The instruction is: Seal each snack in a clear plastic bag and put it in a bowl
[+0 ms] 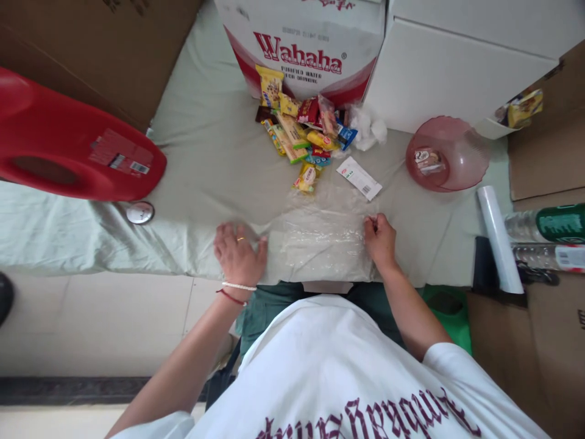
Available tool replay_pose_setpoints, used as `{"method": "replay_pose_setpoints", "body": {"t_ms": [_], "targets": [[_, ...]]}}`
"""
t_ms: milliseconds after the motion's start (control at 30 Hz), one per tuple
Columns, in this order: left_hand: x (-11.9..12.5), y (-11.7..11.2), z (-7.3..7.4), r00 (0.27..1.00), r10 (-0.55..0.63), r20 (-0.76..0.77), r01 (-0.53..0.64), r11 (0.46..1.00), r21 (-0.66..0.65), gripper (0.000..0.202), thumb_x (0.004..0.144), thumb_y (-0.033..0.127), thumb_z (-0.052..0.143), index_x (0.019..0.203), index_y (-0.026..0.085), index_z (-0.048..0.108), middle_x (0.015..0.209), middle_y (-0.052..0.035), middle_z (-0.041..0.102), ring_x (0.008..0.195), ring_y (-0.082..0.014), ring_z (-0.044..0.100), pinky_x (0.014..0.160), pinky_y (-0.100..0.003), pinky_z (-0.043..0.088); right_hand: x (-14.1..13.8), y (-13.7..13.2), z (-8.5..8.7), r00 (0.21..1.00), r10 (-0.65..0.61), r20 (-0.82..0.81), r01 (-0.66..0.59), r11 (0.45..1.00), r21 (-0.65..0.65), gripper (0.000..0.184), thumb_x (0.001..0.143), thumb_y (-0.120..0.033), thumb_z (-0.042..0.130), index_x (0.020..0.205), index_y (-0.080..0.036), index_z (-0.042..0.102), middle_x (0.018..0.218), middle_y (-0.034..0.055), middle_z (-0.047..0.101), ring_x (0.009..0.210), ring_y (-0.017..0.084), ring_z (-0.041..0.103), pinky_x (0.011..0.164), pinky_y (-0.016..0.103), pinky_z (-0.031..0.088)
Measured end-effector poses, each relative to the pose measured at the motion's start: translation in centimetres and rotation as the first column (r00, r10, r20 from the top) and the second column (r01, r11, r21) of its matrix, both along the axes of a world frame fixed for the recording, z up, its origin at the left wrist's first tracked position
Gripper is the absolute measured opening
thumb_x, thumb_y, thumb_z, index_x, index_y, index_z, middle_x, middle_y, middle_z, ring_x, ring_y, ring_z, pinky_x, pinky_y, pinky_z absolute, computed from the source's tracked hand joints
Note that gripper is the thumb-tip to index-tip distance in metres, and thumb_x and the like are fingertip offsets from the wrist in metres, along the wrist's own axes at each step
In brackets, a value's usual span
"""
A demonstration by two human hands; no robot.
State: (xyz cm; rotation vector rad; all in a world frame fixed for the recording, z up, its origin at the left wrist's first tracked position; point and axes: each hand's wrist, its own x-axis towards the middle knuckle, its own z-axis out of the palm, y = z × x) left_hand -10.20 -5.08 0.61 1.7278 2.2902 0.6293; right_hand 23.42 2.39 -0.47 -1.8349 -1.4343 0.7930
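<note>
A clear plastic bag (326, 241) lies flat on the cloth-covered table in front of me. At its right edge my right hand (381, 239) is closed, thumb and fingers pinched on the film. My left hand (238, 251) rests palm down on the cloth just left of the bag, fingers stretched out and holding nothing. Beyond the bag is a heap of wrapped snacks (292, 125). One yellow snack packet (307, 177) lies at the near side of that heap. To its right is a white packet (359, 178) with a barcode.
A pink translucent bowl (470, 149) with a wrapped item inside stands at right. Near it are a white roll (499, 238) and plastic bottles (560, 224). A red jug (77, 146) lies left, by a round tin (139, 213). A Wahaha carton (306, 27) stands behind the snacks.
</note>
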Motion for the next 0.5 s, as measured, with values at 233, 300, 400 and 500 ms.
{"method": "replay_pose_setpoints", "body": {"t_ms": [233, 300, 400, 500], "targets": [[5.1, 1.2, 1.1, 0.991, -0.052, 0.127, 0.055, 0.998, -0.024, 0.028, 0.089, 0.046, 0.07, 0.094, 0.018, 0.073, 0.125, -0.0197, 0.061, 0.134, -0.0405, 0.049, 0.116, -0.065, 0.036, -1.1, 0.0, -0.1, 0.997, -0.025, -0.071, 0.026, 1.0, 0.016, 0.027, 0.097, -0.05, 0.054, 0.089, -0.024, 0.058, 0.07, -0.0003, 0.062, 0.064, 0.018, 0.057, 0.064, 0.031, 0.044], [6.8, 2.0, 1.1, 0.967, -0.07, 0.243, 0.072, 0.997, 0.001, 0.017, 0.086, 0.037, 0.071, 0.087, 0.02, 0.069, 0.121, -0.0167, 0.061, 0.13, -0.0364, 0.053, 0.116, -0.061, 0.039, -0.9, -0.3, 0.0, 0.996, -0.031, -0.088, 0.032, 0.999, 0.003, 0.028, 0.097, -0.05, 0.055, 0.089, -0.024, 0.059, 0.069, -0.0009, 0.061, 0.063, 0.018, 0.056, 0.064, 0.031, 0.044], [7.6, 2.8, 1.6, 0.78, -0.006, 0.626, 0.01, 1.0, -0.003, 0.02, 0.086, 0.04, 0.07, 0.084, 0.022, 0.061, 0.108, -0.0097, 0.064, 0.109, -0.0267, 0.065, 0.098, -0.047, 0.054, -0.5, -0.9, 0.2, 0.993, -0.046, -0.108, 0.045, 0.999, -0.015, 0.03, 0.095, -0.053, 0.056, 0.088, -0.025, 0.059, 0.067, -0.0009, 0.061, 0.062, 0.018, 0.056, 0.062, 0.031, 0.044], [6.9, 3.2, 2.4, 0.303, 0.206, 0.93, -0.004, 0.977, -0.215, 0.043, 0.073, 0.049, 0.082, 0.086, 0.023, 0.05, 0.092, -0.0024, 0.067, 0.075, -0.0161, 0.066, 0.062, -0.028, 0.052, -0.2, -1.2, 0.4, 0.986, -0.054, -0.156, 0.048, 0.998, -0.039, 0.031, 0.094, -0.056, 0.058, 0.086, -0.026, 0.057, 0.065, -0.0017, 0.06, 0.056, 0.017, 0.054, 0.058, 0.03, 0.043]]}}
